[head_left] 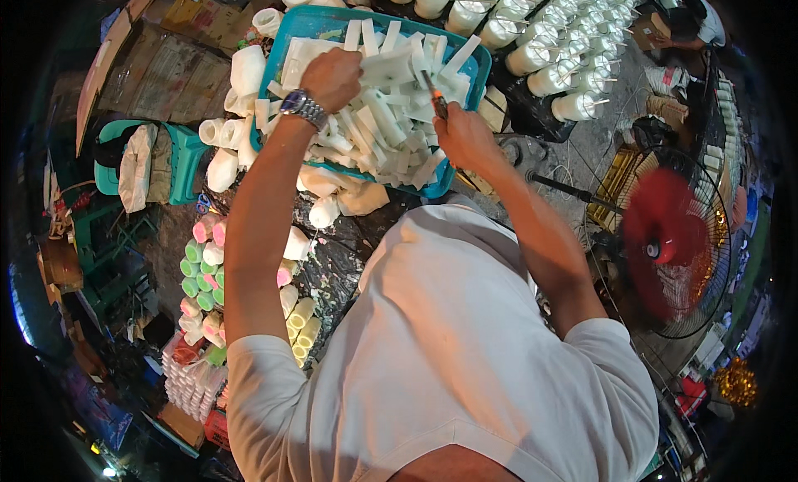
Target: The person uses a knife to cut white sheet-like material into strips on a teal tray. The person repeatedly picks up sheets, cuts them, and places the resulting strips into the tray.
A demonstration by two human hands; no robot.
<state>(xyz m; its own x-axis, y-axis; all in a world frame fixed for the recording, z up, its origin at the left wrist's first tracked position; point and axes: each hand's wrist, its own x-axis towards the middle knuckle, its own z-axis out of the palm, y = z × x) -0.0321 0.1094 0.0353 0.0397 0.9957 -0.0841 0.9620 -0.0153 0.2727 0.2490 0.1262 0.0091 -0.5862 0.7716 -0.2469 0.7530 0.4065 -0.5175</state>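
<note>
A teal plastic tray [287, 25] stands in front of me, heaped with white wax-like strips and slabs [378, 120]. My left hand [332, 79], with a metal wristwatch [304, 108] on its wrist, is over the tray's left part. Its fingers are curled beside a broad white slab [387, 68]; what they hold, if anything, is hidden. My right hand [470, 139] grips the orange and dark handle of a slim-bladed tool that looks like a knife [438, 102]. The blade points away from me, over the strips near the tray's right side.
White candle-like cylinders [553, 71] with sticks across their tops crowd the far right. A floor fan [665, 241] stands at right, its red blades blurred. Green and pink hollow pieces [199, 270] lie at left, near a teal chair [179, 162]. Another person [702, 25] is at far right.
</note>
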